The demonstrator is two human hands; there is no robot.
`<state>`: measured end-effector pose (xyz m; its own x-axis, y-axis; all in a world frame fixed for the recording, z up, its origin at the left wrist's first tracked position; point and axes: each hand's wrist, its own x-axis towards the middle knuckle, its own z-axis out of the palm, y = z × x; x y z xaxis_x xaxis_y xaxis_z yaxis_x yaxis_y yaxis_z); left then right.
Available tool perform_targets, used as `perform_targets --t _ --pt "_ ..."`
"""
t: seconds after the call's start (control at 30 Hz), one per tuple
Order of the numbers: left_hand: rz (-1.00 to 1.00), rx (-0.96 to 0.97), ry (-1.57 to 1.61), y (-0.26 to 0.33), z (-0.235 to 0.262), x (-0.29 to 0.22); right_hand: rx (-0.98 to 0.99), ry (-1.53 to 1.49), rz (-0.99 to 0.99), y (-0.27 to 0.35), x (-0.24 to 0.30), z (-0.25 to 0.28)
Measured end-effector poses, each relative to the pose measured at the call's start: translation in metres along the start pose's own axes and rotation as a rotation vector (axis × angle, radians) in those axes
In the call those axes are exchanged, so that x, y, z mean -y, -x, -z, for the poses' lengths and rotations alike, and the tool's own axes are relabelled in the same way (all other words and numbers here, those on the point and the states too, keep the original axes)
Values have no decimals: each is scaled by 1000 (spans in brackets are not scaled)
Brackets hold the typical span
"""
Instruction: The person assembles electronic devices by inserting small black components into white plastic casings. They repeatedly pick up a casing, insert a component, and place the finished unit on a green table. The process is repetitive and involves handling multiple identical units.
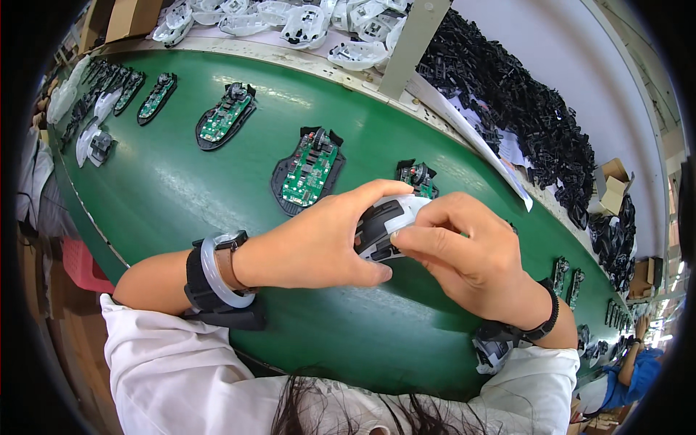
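My left hand (315,238) holds a white and black computer mouse shell (384,217) between its thumb and fingers, above the green work surface. From the other side my right hand (464,254) grips the shell's edge, thumb and forefinger pinched together. Whether a small part sits in that pinch is hidden. Just beyond my left hand lies an open mouse base (310,172) with a green circuit board and scroll wheel. A second base (226,116) is farther left. Behind the shell, another mouse base (417,177) is partly covered by my hands.
White shells (304,25) are heaped on the shelf beyond the green table (181,188). Small black parts (500,94) form a large pile at the far right. A grey and black mouse (494,349) lies by my right forearm. A co-worker (632,370) is at lower right.
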<state>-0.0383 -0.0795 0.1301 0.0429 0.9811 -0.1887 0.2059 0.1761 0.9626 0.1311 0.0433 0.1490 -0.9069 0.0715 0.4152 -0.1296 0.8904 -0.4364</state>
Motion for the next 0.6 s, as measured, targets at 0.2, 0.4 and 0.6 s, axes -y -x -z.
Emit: perform_targets --t 0.2,0.4,0.6 --pt "-31 19 38 -2 1 6 -42 -55 -140 -7 -1 2" --pt "-107 -17 97 -2 0 5 115 -571 -437 6 -12 1" --pt "-30 -26 -52 1 1 3 301 -555 -435 0 -11 5"
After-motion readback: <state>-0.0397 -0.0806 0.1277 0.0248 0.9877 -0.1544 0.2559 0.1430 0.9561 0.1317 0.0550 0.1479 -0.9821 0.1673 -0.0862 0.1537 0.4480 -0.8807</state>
